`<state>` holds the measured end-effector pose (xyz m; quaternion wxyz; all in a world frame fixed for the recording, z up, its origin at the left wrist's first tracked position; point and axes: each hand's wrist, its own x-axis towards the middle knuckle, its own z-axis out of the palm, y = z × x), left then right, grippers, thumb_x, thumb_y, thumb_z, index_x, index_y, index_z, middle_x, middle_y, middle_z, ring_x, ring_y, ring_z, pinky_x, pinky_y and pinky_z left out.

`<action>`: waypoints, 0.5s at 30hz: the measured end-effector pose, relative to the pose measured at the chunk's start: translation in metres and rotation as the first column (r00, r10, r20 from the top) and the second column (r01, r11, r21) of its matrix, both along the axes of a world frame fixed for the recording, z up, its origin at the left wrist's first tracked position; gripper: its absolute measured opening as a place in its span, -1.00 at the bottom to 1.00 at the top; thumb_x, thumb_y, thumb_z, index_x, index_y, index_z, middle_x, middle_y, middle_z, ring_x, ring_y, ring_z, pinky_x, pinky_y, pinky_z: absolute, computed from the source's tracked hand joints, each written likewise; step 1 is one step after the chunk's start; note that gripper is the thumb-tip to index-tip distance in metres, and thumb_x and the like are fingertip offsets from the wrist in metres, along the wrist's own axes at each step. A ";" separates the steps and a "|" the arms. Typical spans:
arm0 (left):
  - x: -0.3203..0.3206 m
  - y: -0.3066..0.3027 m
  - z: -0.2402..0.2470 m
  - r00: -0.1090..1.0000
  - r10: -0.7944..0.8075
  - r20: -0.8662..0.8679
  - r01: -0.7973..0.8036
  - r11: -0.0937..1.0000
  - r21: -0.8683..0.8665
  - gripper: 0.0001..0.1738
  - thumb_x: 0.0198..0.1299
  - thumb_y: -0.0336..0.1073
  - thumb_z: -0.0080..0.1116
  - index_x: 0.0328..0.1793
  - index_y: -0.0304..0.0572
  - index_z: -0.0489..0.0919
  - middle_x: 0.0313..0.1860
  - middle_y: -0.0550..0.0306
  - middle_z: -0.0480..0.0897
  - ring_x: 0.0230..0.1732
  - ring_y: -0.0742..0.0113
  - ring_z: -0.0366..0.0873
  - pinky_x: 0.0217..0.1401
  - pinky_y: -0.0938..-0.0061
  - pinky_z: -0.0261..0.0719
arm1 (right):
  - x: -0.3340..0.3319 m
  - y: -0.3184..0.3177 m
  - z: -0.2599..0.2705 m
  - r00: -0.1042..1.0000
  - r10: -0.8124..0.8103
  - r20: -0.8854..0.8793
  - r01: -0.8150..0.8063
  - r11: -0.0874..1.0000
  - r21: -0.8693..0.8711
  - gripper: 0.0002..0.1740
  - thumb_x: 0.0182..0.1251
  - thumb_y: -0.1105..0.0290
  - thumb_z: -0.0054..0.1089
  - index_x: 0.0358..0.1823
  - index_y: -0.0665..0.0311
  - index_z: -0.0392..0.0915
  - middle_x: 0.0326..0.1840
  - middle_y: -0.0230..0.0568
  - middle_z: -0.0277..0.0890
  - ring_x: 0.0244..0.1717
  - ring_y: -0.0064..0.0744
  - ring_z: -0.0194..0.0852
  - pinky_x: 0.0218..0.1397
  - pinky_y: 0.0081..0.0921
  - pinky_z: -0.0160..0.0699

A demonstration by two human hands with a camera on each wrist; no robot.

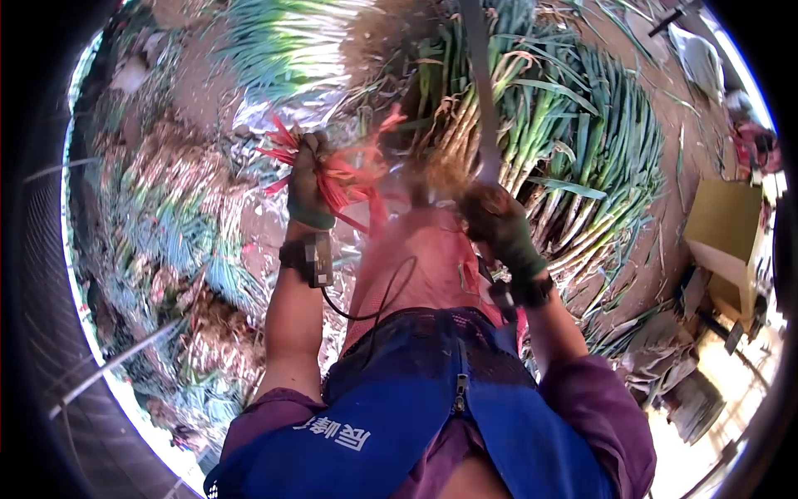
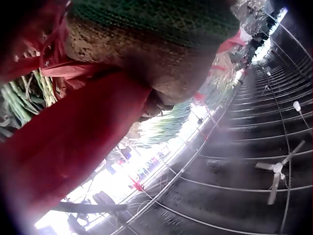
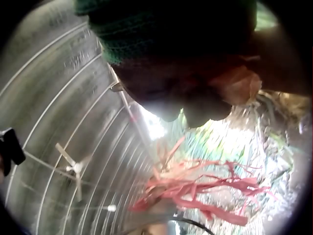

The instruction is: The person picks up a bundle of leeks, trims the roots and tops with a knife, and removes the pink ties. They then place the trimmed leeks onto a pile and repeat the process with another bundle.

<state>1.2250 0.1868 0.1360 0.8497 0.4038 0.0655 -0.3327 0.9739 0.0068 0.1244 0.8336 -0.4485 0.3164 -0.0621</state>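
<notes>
My left hand point(image 1: 307, 179), in a dirt-brown glove with a green cuff, grips a bunch of red plastic strips point(image 1: 339, 179). Their loose ends stick out on both sides of it, and a broad red strip point(image 2: 83, 132) runs from the glove in the left wrist view. My right hand point(image 1: 499, 220), gloved alike, is close to the root ends of a big pile of green onions point(image 1: 573, 158). An orange-pink scrap point(image 3: 242, 85) shows by its fingers in the right wrist view; I cannot tell whether they hold it. Blurred brown roots point(image 1: 449, 173) appear beside that hand.
A dark strap-like bar point(image 1: 480, 83) crosses the view above my right hand. More green onions point(image 1: 291, 41) lie at the top, others point(image 1: 183, 216) on the left. A yellowish wooden stool point(image 1: 723, 224) stands at right. Reddish mesh cloth point(image 1: 407, 266) covers my lap.
</notes>
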 end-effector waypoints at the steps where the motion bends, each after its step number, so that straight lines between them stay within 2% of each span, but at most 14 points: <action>1: -0.013 0.009 0.016 1.000 -0.024 -0.014 0.024 1.000 0.003 -0.70 0.41 -0.10 -0.12 -0.36 -0.07 0.33 -0.58 0.37 0.26 -0.55 0.56 0.23 -0.43 0.63 0.31 | 0.023 0.014 0.000 0.962 0.149 0.230 -0.061 0.934 -0.352 -0.69 0.19 0.47 0.24 -0.01 0.22 0.50 -0.30 -0.44 0.51 -0.30 -0.66 0.47 -0.41 -0.69 0.45; 2: -0.026 0.017 0.027 1.000 -0.023 -0.014 0.022 1.000 -0.022 -0.70 0.41 -0.10 -0.11 -0.35 -0.08 0.34 -0.57 0.37 0.27 -0.54 0.56 0.24 -0.42 0.63 0.31 | 0.043 0.026 -0.006 0.967 0.071 0.245 -0.175 0.883 0.436 -0.68 0.19 0.47 0.23 0.00 0.21 0.51 -0.30 -0.43 0.51 -0.32 -0.65 0.46 -0.41 -0.68 0.45; 3: -0.033 0.029 0.033 1.000 -0.018 -0.013 0.018 0.999 -0.046 -0.70 0.40 -0.10 -0.10 -0.34 -0.08 0.35 -0.56 0.37 0.27 -0.52 0.56 0.25 -0.42 0.62 0.32 | 0.060 0.046 -0.001 0.961 0.151 0.233 -0.226 0.913 0.339 -0.71 0.20 0.45 0.24 -0.02 0.20 0.52 -0.32 -0.44 0.51 -0.34 -0.65 0.46 -0.41 -0.68 0.44; 4: -0.031 0.049 0.026 0.995 0.007 -0.104 -0.019 0.993 -0.113 -0.71 0.40 -0.11 -0.09 -0.33 -0.10 0.36 -0.55 0.35 0.27 -0.50 0.56 0.26 -0.43 0.61 0.33 | 0.078 0.068 0.006 0.948 0.231 0.219 -0.282 0.930 0.237 -0.73 0.20 0.44 0.25 -0.05 0.19 0.52 -0.33 -0.44 0.51 -0.37 -0.65 0.46 -0.42 -0.68 0.43; 5: -0.034 0.064 0.019 0.995 0.091 -0.038 -0.094 0.992 -0.086 -0.73 0.40 -0.12 -0.08 -0.33 -0.09 0.36 -0.54 0.34 0.29 -0.48 0.55 0.27 -0.44 0.61 0.35 | 0.094 0.087 0.010 0.928 0.310 0.205 -0.340 0.931 0.132 -0.75 0.21 0.42 0.25 -0.07 0.18 0.53 -0.34 -0.44 0.51 -0.39 -0.65 0.45 -0.43 -0.68 0.43; 6: -0.039 0.077 0.025 0.992 0.115 -0.048 -0.120 0.988 -0.099 -0.74 0.40 -0.13 -0.08 -0.31 -0.10 0.38 -0.52 0.34 0.30 -0.46 0.55 0.28 -0.41 0.62 0.35 | 0.110 0.105 -0.006 0.885 0.281 0.372 -0.431 0.795 0.426 -0.82 0.21 0.38 0.28 -0.17 0.17 0.53 -0.40 -0.48 0.49 -0.51 -0.64 0.42 -0.47 -0.68 0.41; 7: -0.039 0.095 0.031 0.988 0.141 -0.056 -0.147 0.983 -0.113 -0.76 0.40 -0.15 -0.08 -0.29 -0.10 0.39 -0.50 0.33 0.32 -0.45 0.54 0.28 -0.38 0.63 0.36 | 0.120 0.124 -0.020 0.829 0.452 0.329 -0.468 0.883 -0.033 -0.82 0.20 0.39 0.28 -0.19 0.17 0.52 -0.38 -0.46 0.49 -0.50 -0.63 0.42 -0.47 -0.67 0.41; 8: -0.032 0.127 0.012 0.993 0.105 -0.044 -0.110 0.984 -0.137 -0.79 0.39 -0.17 -0.07 -0.24 -0.11 0.43 -0.43 0.32 0.34 -0.40 0.55 0.28 -0.34 0.65 0.37 | 0.130 0.142 -0.032 0.777 0.585 0.233 -0.427 0.762 -0.488 -0.83 0.19 0.39 0.28 -0.21 0.16 0.52 -0.37 -0.45 0.49 -0.49 -0.62 0.43 -0.48 -0.66 0.41; 9: -0.032 0.149 0.018 0.985 0.172 0.007 -0.169 0.973 -0.156 -0.80 0.39 -0.18 -0.07 -0.19 -0.13 0.44 -0.43 0.32 0.35 -0.40 0.54 0.29 -0.36 0.63 0.37 | 0.134 0.161 -0.018 0.829 0.540 0.142 -0.484 0.822 -0.302 -0.83 0.16 0.44 0.28 -0.22 0.14 0.52 -0.29 -0.41 0.48 -0.40 -0.58 0.45 -0.46 -0.63 0.44; 10: -0.027 0.180 0.016 0.967 0.256 -0.012 -0.256 0.966 -0.044 -0.81 0.39 -0.19 -0.07 -0.18 -0.12 0.44 -0.46 0.34 0.34 -0.43 0.54 0.29 -0.38 0.62 0.37 | 0.139 0.179 -0.004 0.875 0.482 0.039 -0.477 0.873 -0.101 -0.82 0.13 0.48 0.27 -0.22 0.13 0.52 -0.22 -0.37 0.48 -0.31 -0.55 0.46 -0.44 -0.60 0.46; 11: -0.021 0.216 0.007 0.941 0.339 -0.028 -0.336 0.939 0.067 -0.83 0.39 -0.19 -0.06 -0.17 -0.10 0.44 -0.50 0.36 0.33 -0.45 0.54 0.30 -0.40 0.61 0.37 | 0.141 0.195 -0.020 0.883 0.468 0.019 -0.467 0.883 -0.051 -0.87 0.18 0.42 0.23 -0.23 0.14 0.54 -0.28 -0.43 0.46 -0.36 -0.61 0.44 -0.49 -0.64 0.38; 13: -0.012 0.297 -0.018 0.859 0.512 -0.016 -0.489 0.829 0.270 -0.83 0.36 -0.14 -0.03 -0.19 -0.02 0.44 -0.58 0.41 0.29 -0.60 0.55 0.26 -0.58 0.59 0.28 | 0.142 0.212 -0.081 0.845 0.532 0.051 -0.411 0.708 -0.575 -0.90 0.26 0.35 0.13 -0.28 0.16 0.58 -0.34 -0.49 0.44 -0.35 -0.66 0.41 -0.50 -0.67 0.33; 14: -0.012 0.336 -0.024 0.840 0.543 -0.028 -0.506 0.800 0.323 -0.82 0.35 -0.11 -0.01 -0.20 0.00 0.44 -0.58 0.41 0.30 -0.61 0.55 0.25 -0.61 0.59 0.25 | 0.146 0.217 -0.091 0.866 0.495 0.066 -0.452 0.834 -0.317 -0.91 0.30 0.35 0.06 -0.29 0.14 0.54 -0.38 -0.49 0.42 -0.37 -0.64 0.39 -0.50 -0.65 0.33; 15: -0.007 0.378 -0.035 0.820 0.571 -0.036 -0.519 0.770 0.371 -0.81 0.34 -0.09 0.00 -0.22 0.03 0.44 -0.58 0.42 0.31 -0.63 0.56 0.25 -0.64 0.59 0.23 | 0.150 0.222 -0.100 0.909 0.412 0.064 -0.412 0.911 -0.010 -0.90 0.33 0.36 -0.01 -0.31 0.11 0.50 -0.42 -0.49 0.40 -0.39 -0.62 0.37 -0.49 -0.64 0.34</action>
